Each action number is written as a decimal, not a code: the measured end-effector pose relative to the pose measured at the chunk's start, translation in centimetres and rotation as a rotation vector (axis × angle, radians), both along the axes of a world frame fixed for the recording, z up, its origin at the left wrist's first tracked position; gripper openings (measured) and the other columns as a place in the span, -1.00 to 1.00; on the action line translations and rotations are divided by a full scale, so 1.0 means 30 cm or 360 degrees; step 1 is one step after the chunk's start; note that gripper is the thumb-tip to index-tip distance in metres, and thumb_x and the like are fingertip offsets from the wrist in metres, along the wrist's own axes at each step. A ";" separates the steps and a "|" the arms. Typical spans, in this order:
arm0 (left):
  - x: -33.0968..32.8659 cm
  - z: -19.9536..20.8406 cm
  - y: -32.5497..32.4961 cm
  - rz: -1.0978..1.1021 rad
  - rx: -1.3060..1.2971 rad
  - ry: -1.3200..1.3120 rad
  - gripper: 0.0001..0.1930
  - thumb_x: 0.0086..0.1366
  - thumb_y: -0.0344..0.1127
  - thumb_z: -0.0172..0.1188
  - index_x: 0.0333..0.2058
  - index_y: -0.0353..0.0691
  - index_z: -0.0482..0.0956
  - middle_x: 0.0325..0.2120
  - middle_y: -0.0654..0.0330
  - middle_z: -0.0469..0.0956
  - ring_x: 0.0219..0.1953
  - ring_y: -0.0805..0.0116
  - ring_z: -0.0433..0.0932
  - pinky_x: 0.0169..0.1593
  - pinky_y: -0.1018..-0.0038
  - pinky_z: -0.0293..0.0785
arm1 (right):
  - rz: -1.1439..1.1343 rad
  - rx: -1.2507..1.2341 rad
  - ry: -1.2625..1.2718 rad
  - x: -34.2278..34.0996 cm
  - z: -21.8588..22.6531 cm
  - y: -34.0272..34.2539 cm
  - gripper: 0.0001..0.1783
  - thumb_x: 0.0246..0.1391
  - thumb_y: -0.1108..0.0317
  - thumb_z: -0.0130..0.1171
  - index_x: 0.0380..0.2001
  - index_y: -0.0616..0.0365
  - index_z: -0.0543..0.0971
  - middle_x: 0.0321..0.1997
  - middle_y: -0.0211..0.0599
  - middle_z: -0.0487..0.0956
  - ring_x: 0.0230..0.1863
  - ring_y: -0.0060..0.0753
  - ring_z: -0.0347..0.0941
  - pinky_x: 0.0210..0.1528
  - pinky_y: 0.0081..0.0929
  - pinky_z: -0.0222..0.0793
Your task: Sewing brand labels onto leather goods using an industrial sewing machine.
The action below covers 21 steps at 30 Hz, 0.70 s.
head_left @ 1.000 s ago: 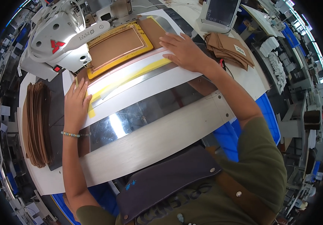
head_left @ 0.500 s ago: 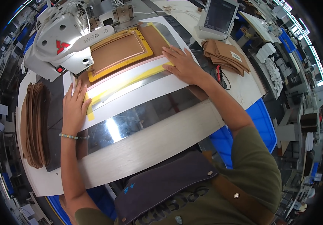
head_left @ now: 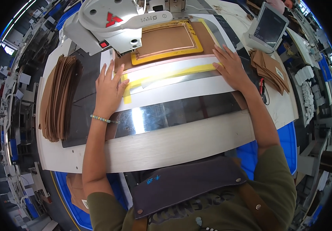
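Note:
My left hand (head_left: 110, 88) lies flat with fingers spread on the left edge of a white sheet (head_left: 166, 92) that bears yellow tape (head_left: 173, 76). Its fingertips reach the near left corner of a brown fabric piece (head_left: 125, 63). At the sheet's right side rests my right hand (head_left: 231, 68), fingers stretched out, beside the taped right edge. Between and beyond the hands, a yellow frame (head_left: 167, 56) sits on the brown fabric. A white sewing machine head (head_left: 114, 29) stands over the frame's left end, hiding part of it.
A thick stack of brown pieces (head_left: 58, 100) stands at the left, a smaller brown pile (head_left: 269, 71) at the right. Red-handled snips (head_left: 262, 85) lie near my right forearm. A control screen (head_left: 268, 25) stands at the far right. Blue bins (head_left: 287, 148) sit below the metal table edge (head_left: 181, 142).
The whole view has turned, so the table and machine sit farther right and higher. Both hands stay on the sheet, with little visible shift against it.

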<state>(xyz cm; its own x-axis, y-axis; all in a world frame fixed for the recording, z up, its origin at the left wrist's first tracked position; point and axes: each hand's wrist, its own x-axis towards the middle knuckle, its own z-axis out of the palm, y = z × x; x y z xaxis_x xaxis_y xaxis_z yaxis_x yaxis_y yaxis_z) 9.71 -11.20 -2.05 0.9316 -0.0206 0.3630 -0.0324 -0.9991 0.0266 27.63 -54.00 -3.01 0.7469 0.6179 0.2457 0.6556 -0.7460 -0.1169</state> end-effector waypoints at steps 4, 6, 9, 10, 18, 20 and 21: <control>-0.002 0.003 -0.010 0.0022 -0.0062 0.0068 -0.48 0.47 0.01 0.15 0.30 -0.08 0.55 0.44 -0.06 0.27 0.49 -0.15 0.14 0.44 0.02 0.11 | 0.0008 -0.0008 0.0051 0.002 0.001 -0.004 -0.29 0.49 -0.13 -0.15 0.48 0.09 0.29 0.64 -0.31 0.13 0.67 -0.13 -0.14 0.61 0.18 -0.27; -0.004 0.004 -0.002 0.0003 -0.0046 0.0079 -0.47 0.46 0.01 0.17 0.30 -0.09 0.54 0.44 -0.06 0.27 0.49 -0.14 0.15 0.44 0.03 0.11 | 0.0013 -0.0005 0.0059 0.003 0.004 -0.006 -0.29 0.49 -0.14 -0.17 0.48 0.09 0.29 0.64 -0.29 0.13 0.67 -0.13 -0.14 0.61 0.18 -0.28; -0.009 -0.012 -0.006 0.0023 -0.0146 0.0007 -0.46 0.46 0.00 0.17 0.31 -0.10 0.53 0.43 -0.06 0.28 0.48 -0.13 0.16 0.44 0.05 0.11 | -0.0003 -0.0028 0.0020 0.000 0.002 -0.004 -0.28 0.50 -0.15 -0.19 0.48 0.09 0.29 0.64 -0.26 0.11 0.67 -0.11 -0.15 0.61 0.17 -0.27; -0.008 -0.015 -0.005 0.0029 -0.0174 -0.0007 -0.46 0.46 -0.01 0.17 0.31 -0.10 0.53 0.43 -0.06 0.28 0.48 -0.13 0.16 0.44 0.04 0.11 | -0.0017 -0.0045 0.0000 -0.003 0.000 -0.003 -0.28 0.50 -0.15 -0.19 0.49 0.09 0.28 0.65 -0.26 0.11 0.67 -0.10 -0.15 0.61 0.17 -0.27; -0.007 -0.023 0.009 0.0000 -0.0191 0.0086 -0.47 0.47 -0.02 0.14 0.32 -0.10 0.52 0.44 -0.06 0.26 0.49 -0.14 0.14 0.44 0.00 0.09 | -0.0113 -0.0114 -0.0092 -0.010 -0.005 0.005 -0.25 0.49 -0.16 -0.19 0.52 0.09 0.22 0.65 -0.14 0.06 0.66 0.00 -0.14 0.59 0.18 -0.24; -0.011 -0.022 0.019 0.0010 -0.0169 0.0129 -0.46 0.49 -0.02 0.13 0.35 -0.08 0.47 0.45 -0.07 0.23 0.50 -0.16 0.11 0.45 0.00 0.07 | -0.0133 -0.0107 -0.0165 -0.016 -0.002 0.005 -0.30 0.50 -0.07 -0.14 0.52 0.09 0.21 0.66 -0.13 0.04 0.65 0.01 -0.12 0.59 0.07 -0.22; -0.009 -0.024 0.020 -0.0022 -0.0160 0.0121 -0.45 0.49 -0.02 0.12 0.37 -0.07 0.45 0.46 -0.07 0.22 0.51 -0.17 0.10 0.45 0.00 0.06 | -0.0089 -0.0060 -0.0222 -0.016 -0.003 0.006 -0.30 0.49 -0.07 -0.13 0.52 0.07 0.22 0.66 -0.13 0.04 0.65 0.01 -0.11 0.59 0.08 -0.21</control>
